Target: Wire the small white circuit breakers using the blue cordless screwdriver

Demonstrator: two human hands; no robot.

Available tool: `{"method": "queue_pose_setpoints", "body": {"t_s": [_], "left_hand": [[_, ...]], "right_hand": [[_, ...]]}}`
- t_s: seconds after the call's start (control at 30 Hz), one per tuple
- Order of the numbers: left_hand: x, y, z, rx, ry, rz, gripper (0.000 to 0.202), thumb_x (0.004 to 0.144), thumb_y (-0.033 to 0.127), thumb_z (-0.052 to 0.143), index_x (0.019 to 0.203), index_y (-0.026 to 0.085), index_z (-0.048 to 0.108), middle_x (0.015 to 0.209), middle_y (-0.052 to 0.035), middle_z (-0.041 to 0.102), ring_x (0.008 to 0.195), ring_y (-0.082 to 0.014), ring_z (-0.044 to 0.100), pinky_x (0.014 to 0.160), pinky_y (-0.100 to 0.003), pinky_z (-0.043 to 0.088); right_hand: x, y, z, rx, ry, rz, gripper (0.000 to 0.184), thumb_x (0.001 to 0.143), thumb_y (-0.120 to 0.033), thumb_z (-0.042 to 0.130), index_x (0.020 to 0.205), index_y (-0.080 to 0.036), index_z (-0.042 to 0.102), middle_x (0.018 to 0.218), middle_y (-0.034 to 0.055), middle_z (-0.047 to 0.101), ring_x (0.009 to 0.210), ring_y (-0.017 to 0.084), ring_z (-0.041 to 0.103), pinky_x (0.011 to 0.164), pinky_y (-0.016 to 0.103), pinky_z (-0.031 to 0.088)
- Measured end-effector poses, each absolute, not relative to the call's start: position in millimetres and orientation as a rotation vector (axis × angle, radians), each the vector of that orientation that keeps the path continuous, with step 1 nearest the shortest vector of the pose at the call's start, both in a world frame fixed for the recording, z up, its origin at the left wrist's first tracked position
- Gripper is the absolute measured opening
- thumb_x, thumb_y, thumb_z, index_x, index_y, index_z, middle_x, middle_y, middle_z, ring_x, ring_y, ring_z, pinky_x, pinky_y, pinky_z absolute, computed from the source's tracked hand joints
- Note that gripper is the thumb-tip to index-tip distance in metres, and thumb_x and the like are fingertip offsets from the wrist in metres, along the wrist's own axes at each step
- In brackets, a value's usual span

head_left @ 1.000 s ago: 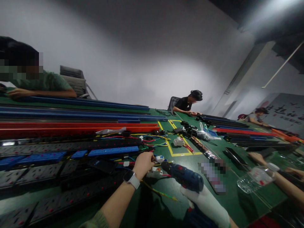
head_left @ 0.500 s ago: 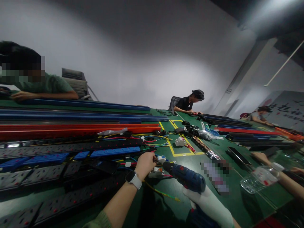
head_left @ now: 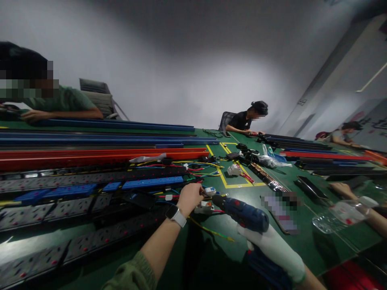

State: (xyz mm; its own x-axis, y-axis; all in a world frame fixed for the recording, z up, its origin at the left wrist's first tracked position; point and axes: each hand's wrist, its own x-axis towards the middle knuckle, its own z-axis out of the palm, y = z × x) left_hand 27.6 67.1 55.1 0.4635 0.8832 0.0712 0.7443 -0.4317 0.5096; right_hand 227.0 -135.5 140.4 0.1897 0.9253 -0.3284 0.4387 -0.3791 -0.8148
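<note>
My left hand point(head_left: 191, 197), with a watch on its wrist, is closed in a pinch beside a small white-and-blue electrical part point(head_left: 209, 191). What the fingertips hold is too small to make out. My right hand point(head_left: 256, 235), in a white glove, is wrapped round the grip of a dark blue cordless drill point(head_left: 244, 213). The drill points left, its front end close to the white-and-blue part; whether they touch I cannot tell. Just below lies a white part with orange on it point(head_left: 205, 207), with red wire at its side. A yellow-green wire point(head_left: 216, 233) runs over the green table.
Black socket strips point(head_left: 115, 237) and blue socket strips point(head_left: 152, 182) lie on the left, with orange rails point(head_left: 121, 154) behind. A white breaker point(head_left: 234, 170) sits near yellow tape. Right of the drill are a phone point(head_left: 279, 213) and a plastic bottle point(head_left: 335, 215). Co-workers sit around the table.
The view has shifted slightly, so the table's contents appear a little higher and further right. Both hands and the drill keep about the same place relative to the white-and-blue part.
</note>
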Motion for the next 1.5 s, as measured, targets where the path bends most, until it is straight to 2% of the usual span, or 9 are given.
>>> {"method": "queue_pose_setpoints", "body": {"t_s": [0.27, 0.33, 0.47, 0.73, 0.93, 1.2, 1.37, 1.5], "left_hand": [[27, 67, 58, 2.297, 1.349, 0.435, 0.017, 0.084, 0.029, 0.069, 0.098, 0.025, 0.077, 0.100, -0.0058, 0.078, 0.102, -0.0230, 0.071, 0.092, -0.030, 0.049], [28, 67, 58, 2.296, 1.350, 0.440, 0.017, 0.084, 0.028, 0.069, 0.098, 0.024, 0.077, 0.100, -0.0061, 0.078, 0.103, -0.0231, 0.071, 0.093, -0.030, 0.049], [28, 66, 60, 2.280, 1.354, 0.437, 0.017, 0.085, 0.029, 0.070, 0.099, 0.024, 0.077, 0.101, -0.0062, 0.078, 0.103, -0.0237, 0.070, 0.093, -0.031, 0.049], [29, 65, 62, 2.262, 1.365, 0.403, 0.018, 0.085, 0.030, 0.072, 0.099, 0.023, 0.077, 0.103, -0.0065, 0.078, 0.105, -0.0239, 0.070, 0.092, -0.030, 0.048], [30, 67, 56, 2.296, 1.358, 0.439, 0.016, 0.084, 0.030, 0.071, 0.098, 0.024, 0.077, 0.101, -0.0057, 0.078, 0.101, -0.0229, 0.070, 0.090, -0.030, 0.048], [29, 68, 54, 2.301, 1.353, 0.449, 0.018, 0.082, 0.028, 0.071, 0.098, 0.025, 0.077, 0.101, -0.0055, 0.079, 0.102, -0.0230, 0.070, 0.090, -0.030, 0.048], [29, 68, 56, 2.282, 1.370, 0.422, 0.019, 0.083, 0.028, 0.072, 0.101, 0.025, 0.077, 0.102, -0.0061, 0.078, 0.103, -0.0232, 0.070, 0.091, -0.030, 0.048], [30, 68, 55, 2.284, 1.363, 0.433, 0.018, 0.083, 0.028, 0.071, 0.099, 0.024, 0.077, 0.101, -0.0065, 0.078, 0.103, -0.0232, 0.070, 0.092, -0.030, 0.048]], "right_hand": [[228, -135, 141, -1.900, -1.249, 1.160, 0.057, 0.085, -0.055, 0.068, 0.122, -0.013, 0.056, 0.053, -0.0082, 0.053, 0.054, 0.013, 0.049, 0.057, 0.028, 0.038], [228, -135, 142, -1.906, -1.260, 1.143, 0.052, 0.087, -0.054, 0.067, 0.119, -0.014, 0.057, 0.054, -0.0075, 0.054, 0.056, 0.013, 0.050, 0.059, 0.028, 0.040], [229, -135, 143, -1.961, -1.270, 1.128, 0.044, 0.085, -0.055, 0.068, 0.102, -0.015, 0.060, 0.054, -0.0071, 0.053, 0.055, 0.013, 0.049, 0.060, 0.029, 0.039], [227, -137, 143, -1.955, -1.227, 1.110, 0.041, 0.084, -0.054, 0.069, 0.099, -0.018, 0.059, 0.057, -0.0057, 0.056, 0.058, 0.014, 0.052, 0.061, 0.029, 0.042], [228, -138, 136, -1.948, -1.275, 1.109, 0.048, 0.085, -0.056, 0.066, 0.110, -0.016, 0.057, 0.054, -0.0079, 0.052, 0.055, 0.013, 0.049, 0.059, 0.029, 0.040], [228, -140, 135, -1.956, -1.303, 1.085, 0.042, 0.085, -0.056, 0.066, 0.101, -0.017, 0.059, 0.055, -0.0061, 0.054, 0.056, 0.014, 0.051, 0.061, 0.030, 0.042], [229, -138, 137, -1.909, -1.272, 1.136, 0.057, 0.083, -0.058, 0.067, 0.121, -0.016, 0.059, 0.055, -0.0075, 0.052, 0.054, 0.014, 0.050, 0.057, 0.029, 0.040], [230, -137, 137, -1.901, -1.279, 1.116, 0.059, 0.084, -0.057, 0.067, 0.124, -0.015, 0.059, 0.054, -0.0070, 0.053, 0.054, 0.014, 0.051, 0.057, 0.028, 0.040]]}}
